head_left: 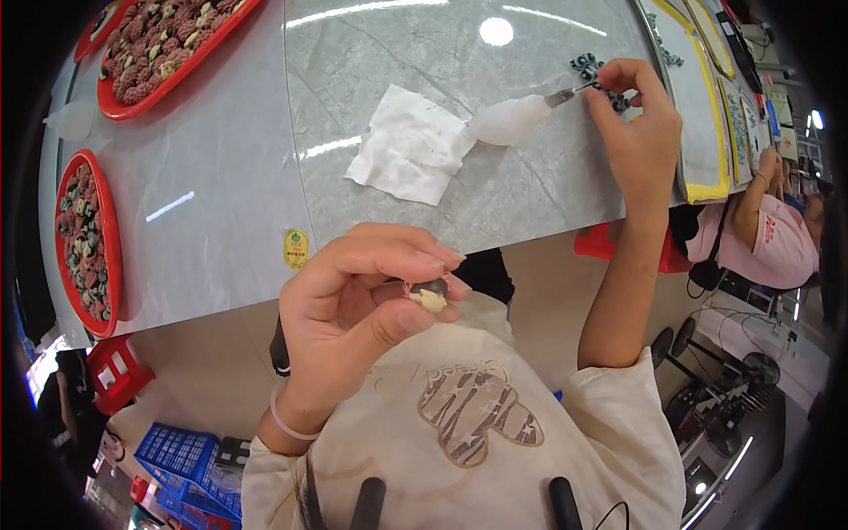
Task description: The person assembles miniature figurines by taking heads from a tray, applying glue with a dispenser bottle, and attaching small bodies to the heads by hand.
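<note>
Close in front of my chest, my left hand (pixel 353 296) is closed in a pinch. Its fingertips and thumb hold a small figurine piece (pixel 430 297), dark grey on top and cream below, with a bit of pink beside it. Over the table's far right, my right hand (pixel 640 124) has thumb and index finger brought together beside a pile of small dark, blue-grey pieces (pixel 586 65). What sits between those fingertips is too small to make out. A white squeeze bottle (pixel 512 121) lies on its side, its thin metal nozzle reaching toward the right fingertips. The bottle's base touches a white cloth (pixel 411 146).
Two red trays, one far left (pixel 132 108) and one nearer (pixel 110 265), hold many small pink, cream and grey pieces. Yellow-edged trays (pixel 720 159) border the right side. A person in pink (pixel 768 234) sits beyond. Blue crates (pixel 181 455) stand on the floor.
</note>
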`<state>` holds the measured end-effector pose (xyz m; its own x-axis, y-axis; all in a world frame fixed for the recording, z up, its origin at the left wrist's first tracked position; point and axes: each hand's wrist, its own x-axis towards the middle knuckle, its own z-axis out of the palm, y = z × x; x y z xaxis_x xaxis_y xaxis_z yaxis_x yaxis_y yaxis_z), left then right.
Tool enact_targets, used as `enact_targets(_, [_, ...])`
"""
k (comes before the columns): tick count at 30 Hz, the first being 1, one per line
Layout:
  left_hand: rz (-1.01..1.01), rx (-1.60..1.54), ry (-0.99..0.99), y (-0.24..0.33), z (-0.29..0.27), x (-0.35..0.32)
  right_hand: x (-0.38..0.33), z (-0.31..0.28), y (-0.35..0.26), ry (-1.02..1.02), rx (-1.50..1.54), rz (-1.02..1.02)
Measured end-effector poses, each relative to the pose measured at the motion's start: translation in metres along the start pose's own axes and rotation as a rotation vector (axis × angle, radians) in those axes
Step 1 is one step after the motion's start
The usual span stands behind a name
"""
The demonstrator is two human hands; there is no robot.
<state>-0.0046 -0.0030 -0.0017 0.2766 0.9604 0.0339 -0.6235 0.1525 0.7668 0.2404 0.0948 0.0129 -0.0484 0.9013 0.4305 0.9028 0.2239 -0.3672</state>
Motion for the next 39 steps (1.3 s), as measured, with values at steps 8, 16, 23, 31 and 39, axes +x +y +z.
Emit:
enact_targets(8, [-0.066, 0.104, 0.144, 0.005, 0.013, 0.007, -0.041, -0.028, -0.047, -0.236, 1.234, 0.247])
enact_targets(16, [-0.048, 0.045, 0.068, -0.003, 0.011, 0.009, -0.062, -0.021, -0.085, -0.307, 1.461, 0.297])
enact_targets(23, [-0.051, 0.129, 0.106, 0.003, 0.013, 0.005, -0.054, -0.018, -0.078, -0.418, 1.196, -0.19])
enact_targets(31, [-0.01, 0.161, 0.054, -0.001, 0.007, 0.002, -0.061, -0.023, -0.088, -0.318, 1.106, -0.154])
enact_targets(39, [-0.002, 0.18, 0.025, -0.001, 0.007, 0.001, -0.07, -0.019, -0.094, -0.242, 1.236, -0.014])
